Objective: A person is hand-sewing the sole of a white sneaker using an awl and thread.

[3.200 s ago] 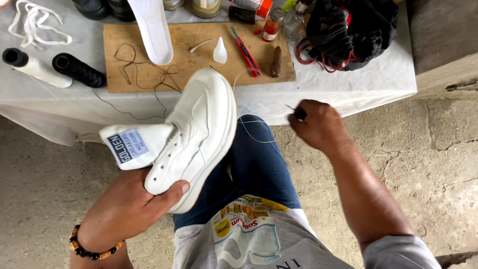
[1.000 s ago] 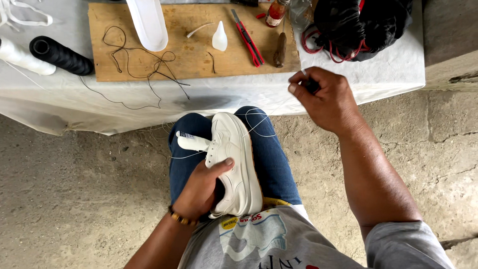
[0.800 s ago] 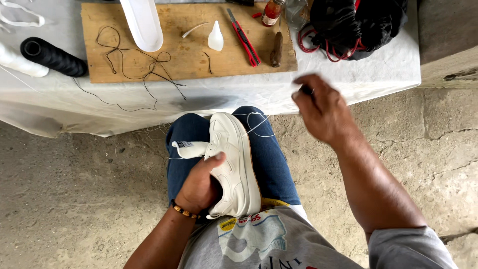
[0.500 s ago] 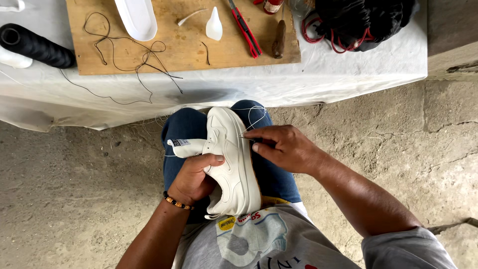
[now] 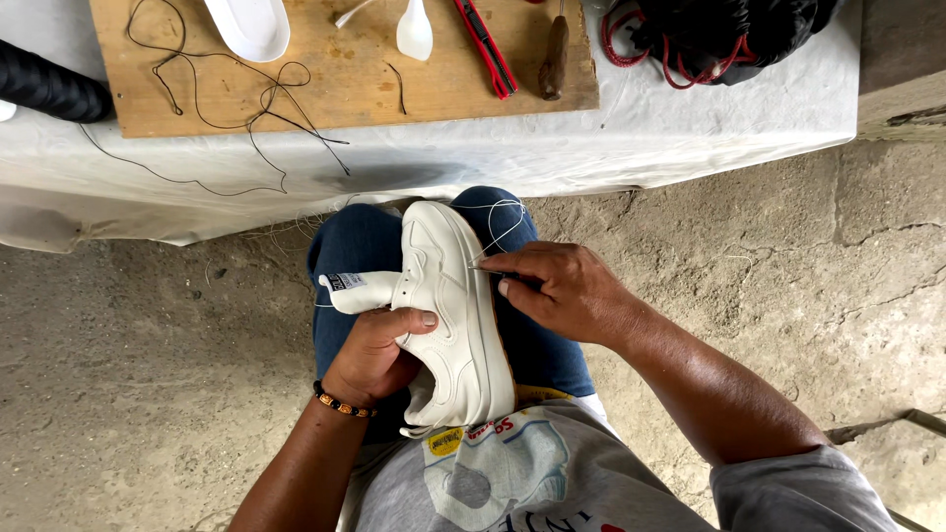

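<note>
My left hand (image 5: 379, 350) clamps the white shoe (image 5: 455, 305) on my knees. My right hand (image 5: 557, 291) pinches the needle (image 5: 485, 268) shut at the sole edge. I should push straight and keep the thread (image 5: 503, 222) beyond that grip taut.

shoe (image 5: 453, 305) in the left hand (image 5: 374, 355): white, white thread (image 5: 498, 222). jeans (image 5: 355, 246) under it: blue. bracelet (image 5: 340, 402) on the left wrist: dark and orange beads. board (image 5: 335, 69) beyond the right hand (image 5: 562, 291): tan wood, black thread (image 5: 266, 108), red cutter (image 5: 488, 49). cloth (image 5: 690, 118): white.

head view looks steeply down, close in.
</note>
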